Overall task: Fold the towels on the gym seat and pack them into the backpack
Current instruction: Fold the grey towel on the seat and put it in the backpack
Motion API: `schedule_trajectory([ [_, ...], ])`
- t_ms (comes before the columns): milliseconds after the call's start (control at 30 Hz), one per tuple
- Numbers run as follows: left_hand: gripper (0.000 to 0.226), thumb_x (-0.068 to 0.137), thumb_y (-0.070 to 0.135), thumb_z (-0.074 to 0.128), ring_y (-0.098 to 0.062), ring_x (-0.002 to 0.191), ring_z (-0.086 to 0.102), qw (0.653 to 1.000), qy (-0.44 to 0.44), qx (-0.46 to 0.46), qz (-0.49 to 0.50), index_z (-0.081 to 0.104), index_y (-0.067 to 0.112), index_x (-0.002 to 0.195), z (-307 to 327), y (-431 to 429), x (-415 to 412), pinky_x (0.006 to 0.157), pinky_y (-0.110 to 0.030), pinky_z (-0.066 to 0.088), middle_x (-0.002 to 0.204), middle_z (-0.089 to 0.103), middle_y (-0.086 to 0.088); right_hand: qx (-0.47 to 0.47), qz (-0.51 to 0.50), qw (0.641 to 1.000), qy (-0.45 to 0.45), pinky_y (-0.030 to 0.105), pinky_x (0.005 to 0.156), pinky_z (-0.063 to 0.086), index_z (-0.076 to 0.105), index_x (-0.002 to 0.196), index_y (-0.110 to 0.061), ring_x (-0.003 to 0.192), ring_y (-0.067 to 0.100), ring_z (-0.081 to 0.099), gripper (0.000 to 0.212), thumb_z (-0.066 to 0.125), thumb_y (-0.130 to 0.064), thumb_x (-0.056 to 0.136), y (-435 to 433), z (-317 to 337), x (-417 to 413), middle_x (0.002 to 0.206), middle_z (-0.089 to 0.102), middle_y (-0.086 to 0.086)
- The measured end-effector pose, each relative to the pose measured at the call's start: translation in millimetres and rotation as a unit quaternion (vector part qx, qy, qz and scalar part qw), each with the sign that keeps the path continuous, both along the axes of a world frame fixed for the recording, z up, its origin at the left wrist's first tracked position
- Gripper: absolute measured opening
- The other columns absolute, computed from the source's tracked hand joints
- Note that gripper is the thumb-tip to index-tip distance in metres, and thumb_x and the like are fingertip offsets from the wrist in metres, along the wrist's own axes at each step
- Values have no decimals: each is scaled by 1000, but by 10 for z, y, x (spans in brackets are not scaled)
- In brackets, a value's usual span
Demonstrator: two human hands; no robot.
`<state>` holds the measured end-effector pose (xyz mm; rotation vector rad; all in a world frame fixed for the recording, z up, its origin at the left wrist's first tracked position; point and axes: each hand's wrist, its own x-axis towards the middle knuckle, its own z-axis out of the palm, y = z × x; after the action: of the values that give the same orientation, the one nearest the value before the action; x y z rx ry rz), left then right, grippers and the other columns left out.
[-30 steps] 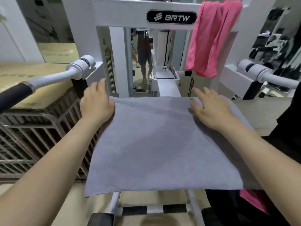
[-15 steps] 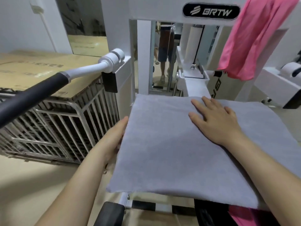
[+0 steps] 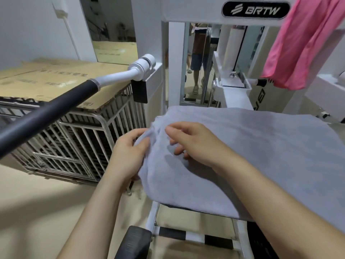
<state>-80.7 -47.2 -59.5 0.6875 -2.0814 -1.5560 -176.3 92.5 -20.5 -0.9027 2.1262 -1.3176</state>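
Note:
A grey towel (image 3: pixel 261 156) lies spread over the gym seat, which it hides almost fully. My left hand (image 3: pixel 128 154) grips the towel's left edge, with cloth bunched over its fingers. My right hand (image 3: pixel 194 143) rests on top of the towel just right of that edge, fingers curled and pinching the raised cloth. A pink towel (image 3: pixel 302 45) hangs from the white machine frame at the upper right. No backpack can be made out clearly.
A black-gripped machine handle (image 3: pixel 56 111) reaches in from the left. Behind it stands a metal cage (image 3: pixel 74 143) topped with cardboard. The white BRTW frame (image 3: pixel 255 10) rises ahead, with a person's legs in the mirror. A black roller pad (image 3: pixel 134 242) sits below.
My right hand slid left across the towel from flat in the middle to the left edge. My left hand took hold of that edge and lifted it, bunching the cloth. The view shifted left.

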Motion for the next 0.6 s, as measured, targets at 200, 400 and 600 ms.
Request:
schedule_trajectory([
  [200, 33, 84, 18, 53, -14, 95, 61, 921, -119, -281, -241, 58, 26, 115, 463, 547, -132, 75, -28, 48, 101, 65, 5, 203, -41, 971, 121, 30, 81, 41, 32, 141, -10, 109, 23, 54, 81, 68, -49, 80, -310, 316, -323, 130, 54, 7],
  [400, 18, 88, 29, 47, -22, 94, 60, 865, -84, -441, -225, 58, 27, 103, 323, 745, -33, 77, -36, 49, 97, 67, 4, 102, -178, 970, 133, 26, 60, 35, 58, 77, -8, 73, 24, 50, 14, 50, -11, 88, -244, 133, -797, 74, 52, 5],
  [600, 18, 89, 27, 63, 1, 77, 64, 949, 43, -149, -276, 69, 30, 106, 525, 1189, -204, 70, -16, 47, 85, 71, 14, 37, -292, 945, 141, 23, 52, 38, 57, 63, -3, 58, 17, 49, 18, 56, -14, 77, 636, 283, -1237, 62, 54, 5],
])
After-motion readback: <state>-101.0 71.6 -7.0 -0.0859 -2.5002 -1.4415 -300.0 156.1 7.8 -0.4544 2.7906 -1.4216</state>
